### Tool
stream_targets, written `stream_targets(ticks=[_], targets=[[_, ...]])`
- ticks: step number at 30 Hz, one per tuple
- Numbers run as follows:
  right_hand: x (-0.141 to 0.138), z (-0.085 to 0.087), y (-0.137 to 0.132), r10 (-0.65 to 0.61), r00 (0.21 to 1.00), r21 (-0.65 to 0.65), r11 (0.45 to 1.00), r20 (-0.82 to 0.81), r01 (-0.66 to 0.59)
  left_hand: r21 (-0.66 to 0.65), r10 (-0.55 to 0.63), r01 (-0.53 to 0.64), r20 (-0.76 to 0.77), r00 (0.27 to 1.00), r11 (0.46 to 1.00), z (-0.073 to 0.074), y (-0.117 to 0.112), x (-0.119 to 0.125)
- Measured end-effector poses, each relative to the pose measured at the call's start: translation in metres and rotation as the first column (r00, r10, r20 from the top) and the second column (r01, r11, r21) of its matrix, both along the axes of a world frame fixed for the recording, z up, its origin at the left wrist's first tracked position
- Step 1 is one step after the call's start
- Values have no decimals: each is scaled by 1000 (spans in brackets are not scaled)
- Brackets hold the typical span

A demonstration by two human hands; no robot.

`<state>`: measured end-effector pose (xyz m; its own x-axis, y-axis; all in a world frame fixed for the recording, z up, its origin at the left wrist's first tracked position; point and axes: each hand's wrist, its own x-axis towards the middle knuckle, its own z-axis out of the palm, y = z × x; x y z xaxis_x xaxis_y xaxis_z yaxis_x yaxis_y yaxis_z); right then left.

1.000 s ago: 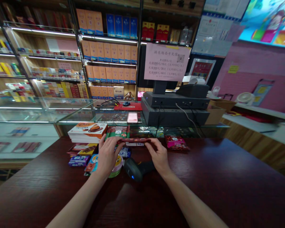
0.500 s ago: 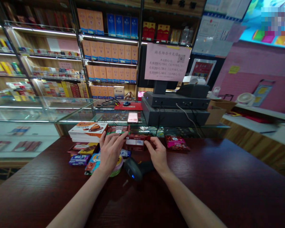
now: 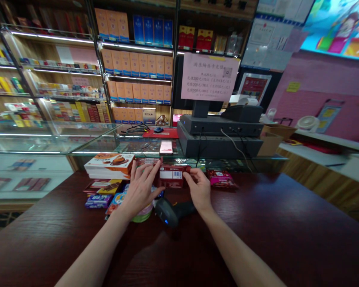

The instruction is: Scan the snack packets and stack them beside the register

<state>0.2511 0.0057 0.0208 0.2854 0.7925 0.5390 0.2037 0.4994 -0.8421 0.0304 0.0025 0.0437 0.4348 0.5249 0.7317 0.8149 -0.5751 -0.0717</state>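
I hold a flat dark red packet point(image 3: 172, 176) upright over the dark wooden counter, its white barcode label facing me. My right hand point(image 3: 200, 190) pinches its right edge. My left hand point(image 3: 140, 188) rests against its left edge with fingers spread. A black handheld barcode scanner point(image 3: 171, 211) lies on the counter just below my hands, a blue light showing on it.
Snack packets point(image 3: 103, 193) and a white-and-orange box point(image 3: 110, 164) lie at the left, a pink packet point(image 3: 221, 178) at the right. Behind stand a glass display case point(image 3: 77, 142), a black register point(image 3: 218, 135) with a pink sign, and stocked shelves.
The red packet was lying flat edge-on between my hands; it has been tipped up so its labelled face shows. My left fingers have spread along its side.
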Motion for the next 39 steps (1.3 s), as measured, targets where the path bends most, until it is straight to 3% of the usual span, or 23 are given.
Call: stream_targets(ticks=[7,20,39], targets=[[-7,6,-3,54,998,-1,999,-44,-54,16,34,-33,-46,998,999,-1,3,-7],[-7,5,-3,112,992,-29,993,-65,-114,68,51,-53,31,998,996,-7,0,-6],[-5,0,0,228,971,-64,970,-72,-233,-1,38,-38,-30,999,999,-7,0,-10]])
